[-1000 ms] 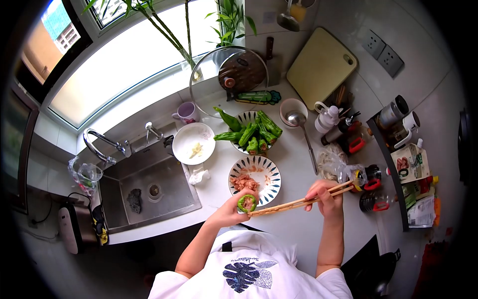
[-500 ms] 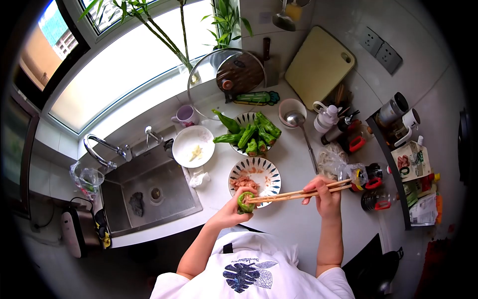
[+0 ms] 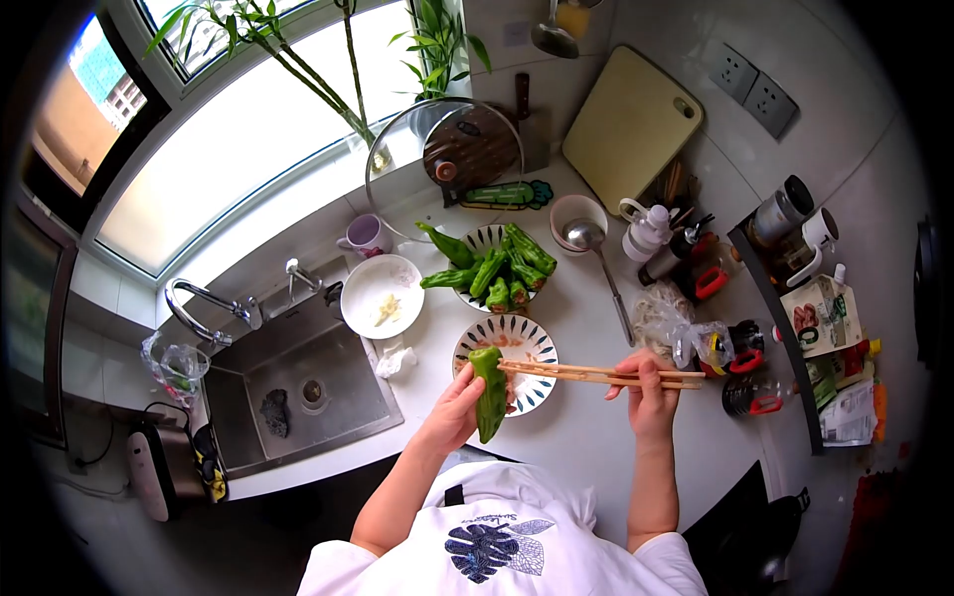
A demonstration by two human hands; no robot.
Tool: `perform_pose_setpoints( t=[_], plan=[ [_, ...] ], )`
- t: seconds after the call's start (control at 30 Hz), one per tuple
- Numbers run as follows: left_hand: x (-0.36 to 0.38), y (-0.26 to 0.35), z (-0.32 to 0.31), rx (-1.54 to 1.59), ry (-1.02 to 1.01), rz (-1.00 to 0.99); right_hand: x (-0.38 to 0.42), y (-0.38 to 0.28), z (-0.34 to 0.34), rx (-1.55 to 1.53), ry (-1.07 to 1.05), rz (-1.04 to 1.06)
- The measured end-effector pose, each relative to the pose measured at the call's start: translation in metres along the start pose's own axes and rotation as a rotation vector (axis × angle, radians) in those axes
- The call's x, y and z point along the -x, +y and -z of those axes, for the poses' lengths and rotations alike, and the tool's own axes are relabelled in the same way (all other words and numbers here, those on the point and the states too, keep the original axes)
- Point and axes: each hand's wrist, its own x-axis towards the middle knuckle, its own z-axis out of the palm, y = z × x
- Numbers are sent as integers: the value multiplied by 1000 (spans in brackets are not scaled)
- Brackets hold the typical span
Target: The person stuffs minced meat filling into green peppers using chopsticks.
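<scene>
Green pepper [image 3: 490, 402], tip toward shirt [image 3: 422, 541]

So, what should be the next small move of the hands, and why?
Perhaps the left hand could tilt the long green pepper so its upper end faces the eyes: no opening shows from here, so nothing inside can be checked. The right hand holds the thin, light brown chopsticks with their tips close to that end.

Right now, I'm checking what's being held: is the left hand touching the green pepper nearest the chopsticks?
Touching. The head view shows the left hand holding the green pepper, fingers against its side without a gap.
</scene>
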Motion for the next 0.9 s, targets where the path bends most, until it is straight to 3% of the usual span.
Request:
perform_pose_setpoints(
  t=[0.07,0.13,0.3,0.47,0.57,0.6,0.67,0.73,0.9],
  plan=[
    [1,-3,3,-63,19,13,0,0,-6,58,-80,44],
    [1,-7,3,-334,87,-45,0,3,-6,37,-70,43],
    [0,-4,7,-331,247,-79,2,14,8,-126,168,-37],
    [-20,13,20,-505,192,-251,16,35,37,-118,311,-99],
    [-64,40,14,-907,78,-500,14,34,45,-126,466,-120],
    [-81,54,5,-1248,63,-618,13,35,48,-124,469,-116],
    [-119,75,-11,-1451,-90,-674,8,38,54,-128,513,-105],
    [-166,75,-1,-1766,-89,-809,4,37,53,-138,543,-104],
    [-232,57,40,-2256,-8,-799,0,43,65,-133,654,-114]
  ],
)
